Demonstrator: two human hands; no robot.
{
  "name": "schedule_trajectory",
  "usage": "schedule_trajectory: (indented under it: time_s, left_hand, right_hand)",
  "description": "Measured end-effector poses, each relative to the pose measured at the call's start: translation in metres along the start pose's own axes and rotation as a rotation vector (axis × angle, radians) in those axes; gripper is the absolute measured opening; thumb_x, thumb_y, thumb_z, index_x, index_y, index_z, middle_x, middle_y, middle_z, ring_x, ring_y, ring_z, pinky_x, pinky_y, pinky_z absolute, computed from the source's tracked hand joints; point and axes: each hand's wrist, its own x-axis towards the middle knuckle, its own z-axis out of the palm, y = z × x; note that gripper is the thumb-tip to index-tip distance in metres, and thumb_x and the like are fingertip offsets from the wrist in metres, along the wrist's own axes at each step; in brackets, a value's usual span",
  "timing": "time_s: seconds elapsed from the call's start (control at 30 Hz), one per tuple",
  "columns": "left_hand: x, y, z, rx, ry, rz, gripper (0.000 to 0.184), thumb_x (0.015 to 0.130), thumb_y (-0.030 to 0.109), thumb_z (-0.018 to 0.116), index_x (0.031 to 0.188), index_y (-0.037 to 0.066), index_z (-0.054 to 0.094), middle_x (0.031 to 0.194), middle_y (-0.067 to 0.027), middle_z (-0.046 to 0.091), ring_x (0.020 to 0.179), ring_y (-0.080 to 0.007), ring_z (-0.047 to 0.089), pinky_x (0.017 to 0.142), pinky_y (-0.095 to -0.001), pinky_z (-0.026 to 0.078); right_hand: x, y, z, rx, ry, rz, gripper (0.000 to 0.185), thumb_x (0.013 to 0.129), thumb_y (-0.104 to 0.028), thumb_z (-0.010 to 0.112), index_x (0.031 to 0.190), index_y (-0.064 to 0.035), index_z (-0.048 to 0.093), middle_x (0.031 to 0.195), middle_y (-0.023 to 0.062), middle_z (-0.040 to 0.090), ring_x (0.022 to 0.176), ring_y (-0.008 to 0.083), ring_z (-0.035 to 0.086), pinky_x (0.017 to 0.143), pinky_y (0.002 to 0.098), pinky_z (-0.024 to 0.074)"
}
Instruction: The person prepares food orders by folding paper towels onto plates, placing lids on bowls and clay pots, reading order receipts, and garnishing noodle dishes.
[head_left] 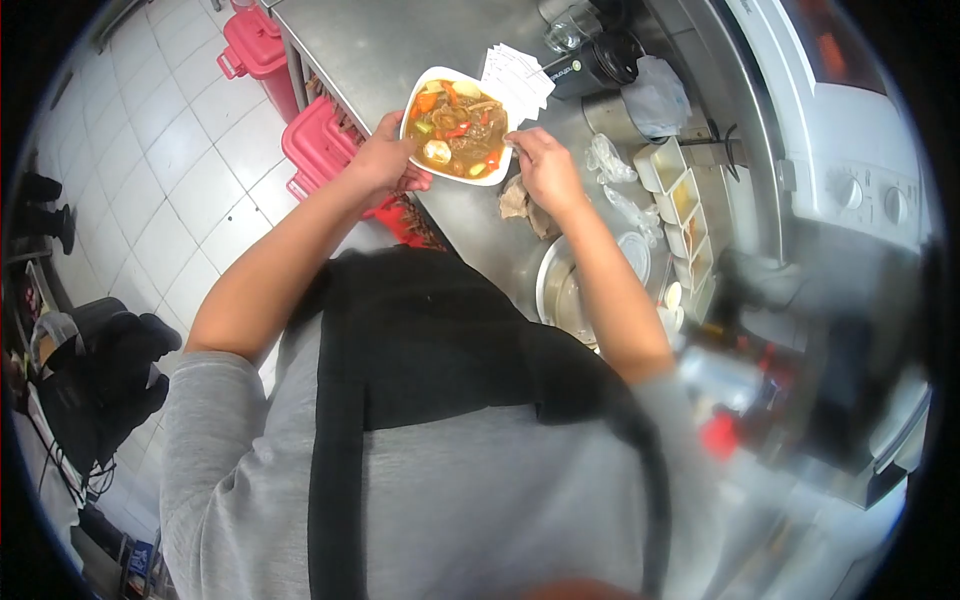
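A white bowl [408,108] filled with brown stew, with orange, red and pale pieces in it, is held over the edge of the steel counter. My left hand [385,160] grips its left side, fingers curled underneath. At the bowl's right rim, my right hand [538,160] has its fingers closed; a small pale bit shows at the fingertips, too small to name. White paper slips [517,80] lie just beyond the bowl. A crumpled brown item [516,200] sits below my right hand.
The steel counter [370,40] carries a black container [597,65], plastic bags [657,97], white compartment trays [680,200] and a round metal pan [562,290]. Pink lidded bins [318,145] stand at its left edge. A white appliance with knobs [865,160] is at right.
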Motion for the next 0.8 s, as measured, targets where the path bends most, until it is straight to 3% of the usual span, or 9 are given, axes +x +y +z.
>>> schedule_trajectory:
  time_s: [0.33, 0.43, 0.53, 0.57, 0.67, 0.77, 0.8]
  left_hand:
    - [0.009, -0.004, 0.000, -0.052, -0.013, -0.007, 0.053, 0.094, 0.008, 0.036, 0.141, 0.010, 0.010, 0.076, -0.0164, 0.059, 0.055, -0.0198, 0.060, 0.048, -0.0270, 0.051]
    - [0.006, -0.003, 0.000, -0.042, -0.011, 0.012, 0.054, 0.094, 0.009, 0.037, 0.141, 0.011, 0.010, 0.076, -0.0163, 0.059, 0.055, -0.0194, 0.059, 0.049, -0.0273, 0.051]
    - [-0.006, -0.002, 0.010, 0.039, 0.028, -0.006, 0.056, 0.094, 0.011, 0.039, 0.141, 0.012, 0.010, 0.079, -0.0167, 0.059, 0.056, -0.0192, 0.060, 0.049, -0.0283, 0.051]
    - [-0.007, 0.000, 0.010, 0.055, 0.009, -0.026, 0.057, 0.093, 0.012, 0.041, 0.141, 0.012, 0.010, 0.084, -0.0169, 0.059, 0.059, -0.0196, 0.060, 0.050, -0.0286, 0.051]
    - [-0.011, 0.006, 0.003, 0.085, -0.016, -0.064, 0.061, 0.092, 0.014, 0.047, 0.141, 0.012, 0.011, 0.096, -0.0176, 0.059, 0.065, -0.0204, 0.061, 0.050, -0.0292, 0.051]
    - [0.004, 0.006, 0.001, 0.118, -0.045, -0.014, 0.062, 0.091, 0.017, 0.051, 0.140, 0.014, 0.013, 0.104, -0.0180, 0.057, 0.070, -0.0211, 0.062, 0.051, -0.0288, 0.051]
    - [0.009, 0.000, -0.002, 0.155, -0.080, 0.000, 0.063, 0.090, 0.018, 0.052, 0.140, 0.014, 0.014, 0.107, -0.0176, 0.056, 0.072, -0.0217, 0.062, 0.052, -0.0286, 0.051]
  right_hand:
    - [-0.021, -0.024, 0.005, -0.058, -0.006, 0.113, 0.022, 0.076, -0.002, 0.052, 0.096, -0.0054, 0.063, 0.091, 0.0144, 0.061, 0.079, 0.0341, 0.060, 0.073, 0.0408, 0.0496]
    - [-0.022, -0.015, -0.002, 0.211, -0.125, 0.169, 0.021, 0.076, -0.004, 0.051, 0.094, -0.0034, 0.063, 0.093, 0.0148, 0.062, 0.078, 0.0328, 0.061, 0.074, 0.0380, 0.0493]
    - [-0.030, -0.003, -0.025, 0.364, -0.124, 0.641, 0.021, 0.077, -0.008, 0.051, 0.093, -0.0016, 0.063, 0.094, 0.0152, 0.063, 0.082, 0.0314, 0.061, 0.076, 0.0363, 0.0480]
    - [-0.040, 0.001, -0.029, 0.230, -0.067, 0.537, 0.023, 0.077, -0.014, 0.054, 0.096, -0.0024, 0.062, 0.097, 0.0176, 0.062, 0.085, 0.0333, 0.061, 0.077, 0.0377, 0.0484]
    - [-0.068, -0.015, -0.005, -0.376, -0.090, 0.235, 0.029, 0.078, -0.015, 0.058, 0.104, -0.0021, 0.060, 0.093, 0.0174, 0.062, 0.087, 0.0311, 0.061, 0.079, 0.0395, 0.0488]
    - [-0.062, -0.001, 0.018, -0.308, -0.406, 0.417, 0.035, 0.073, -0.018, 0.064, 0.103, -0.0030, 0.054, 0.102, 0.0195, 0.056, 0.096, 0.0364, 0.057, 0.082, 0.0445, 0.0471]
    - [-0.056, -0.002, 0.012, -0.239, -0.354, 0.455, 0.036, 0.072, -0.018, 0.066, 0.101, -0.0032, 0.052, 0.103, 0.0198, 0.056, 0.097, 0.0369, 0.056, 0.082, 0.0449, 0.0466]
